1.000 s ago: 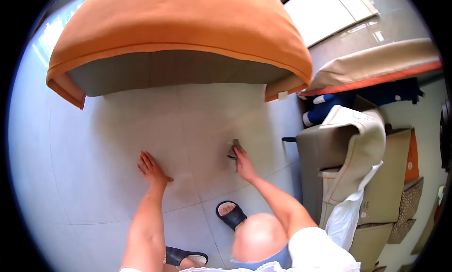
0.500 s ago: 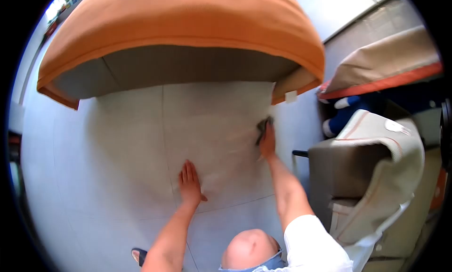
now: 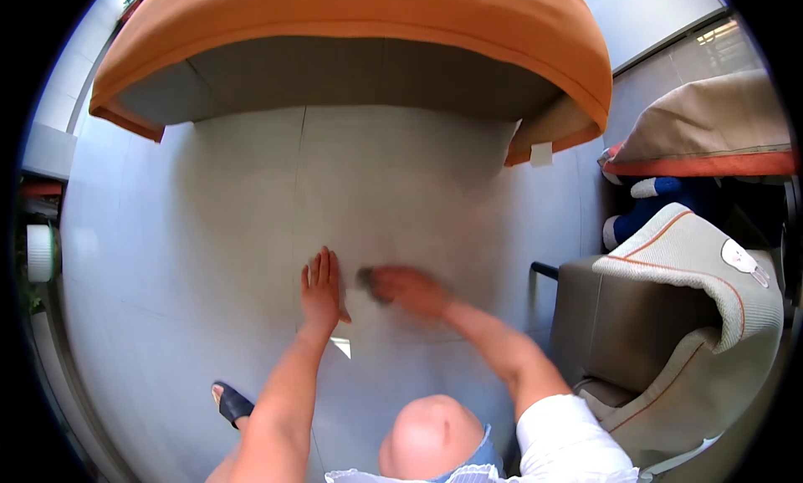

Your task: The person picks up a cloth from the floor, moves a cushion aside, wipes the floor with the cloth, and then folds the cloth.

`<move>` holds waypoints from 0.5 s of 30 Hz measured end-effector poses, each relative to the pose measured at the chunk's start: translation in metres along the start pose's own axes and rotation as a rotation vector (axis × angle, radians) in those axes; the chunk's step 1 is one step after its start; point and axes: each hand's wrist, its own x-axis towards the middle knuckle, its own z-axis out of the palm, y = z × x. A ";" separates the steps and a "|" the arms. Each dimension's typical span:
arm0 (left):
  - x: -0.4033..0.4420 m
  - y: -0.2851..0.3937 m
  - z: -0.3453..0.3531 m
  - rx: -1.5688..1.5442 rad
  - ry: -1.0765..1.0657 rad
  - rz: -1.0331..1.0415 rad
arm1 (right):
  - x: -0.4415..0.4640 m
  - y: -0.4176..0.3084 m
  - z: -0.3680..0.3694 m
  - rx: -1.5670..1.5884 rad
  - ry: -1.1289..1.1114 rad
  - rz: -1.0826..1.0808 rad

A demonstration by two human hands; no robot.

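Observation:
My left hand (image 3: pixel 321 292) rests on the grey tiled floor (image 3: pixel 242 232), palm down with its fingers stretched out. Just right of it, my right hand (image 3: pixel 411 290) is smeared by motion and closed on a dark grey cloth (image 3: pixel 371 282), which shows at its fingertips against the floor. The two hands are close but apart. Beyond them stands a piece of furniture under an orange cover (image 3: pixel 360 10), whose lower edge hangs above the floor.
At the right is a brown seat (image 3: pixel 577 316) with a dark leg (image 3: pixel 544 270) and a beige cover (image 3: pixel 736 316) with a rabbit picture. Behind it lie a blue plush item (image 3: pixel 648 211) and a beige, red-edged cover (image 3: pixel 711 119). A black sandal (image 3: pixel 234 403) is at lower left.
Over the last half second my right hand has swept left with the cloth, from near the seat's leg to beside my left hand. The view has shifted, and the orange cover appears higher.

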 end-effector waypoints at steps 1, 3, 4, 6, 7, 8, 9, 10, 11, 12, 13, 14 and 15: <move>-0.008 0.003 -0.010 -0.043 -0.025 0.001 | 0.004 0.032 -0.023 -0.343 0.237 -0.113; -0.019 0.007 0.015 -0.042 0.092 0.101 | -0.005 0.085 -0.090 -0.778 0.664 -0.208; -0.027 0.010 0.026 -0.041 0.149 0.155 | -0.015 0.098 -0.110 -0.865 0.855 -0.177; -0.046 0.026 0.023 -0.201 0.112 0.152 | -0.010 0.107 -0.088 -0.881 0.990 -0.265; -0.056 0.034 0.020 -0.283 0.094 0.146 | -0.008 0.105 -0.071 -0.889 1.054 -0.310; -0.063 0.037 0.019 -0.330 0.080 0.107 | -0.005 0.102 -0.044 -0.695 0.879 -0.315; -0.069 0.040 0.017 -0.377 0.067 0.069 | -0.001 0.091 -0.007 -0.503 0.705 -0.315; -0.078 0.044 0.017 -0.427 0.050 0.031 | 0.002 0.093 0.043 -0.353 0.570 -0.336; -0.086 0.044 0.019 -0.421 0.021 -0.007 | 0.004 0.096 0.079 -0.206 0.438 -0.355; -0.091 0.041 0.022 -0.418 -0.003 -0.034 | -0.001 0.092 0.085 -0.287 0.374 -0.397; -0.095 0.040 0.024 -0.420 -0.029 -0.055 | -0.012 0.085 0.085 -0.370 0.312 -0.431; -0.099 0.039 0.025 -0.409 -0.033 -0.036 | -0.022 0.079 0.080 -0.455 0.247 -0.467; -0.100 0.037 0.023 -0.398 -0.034 -0.016 | -0.032 0.075 0.053 -0.361 0.269 -0.223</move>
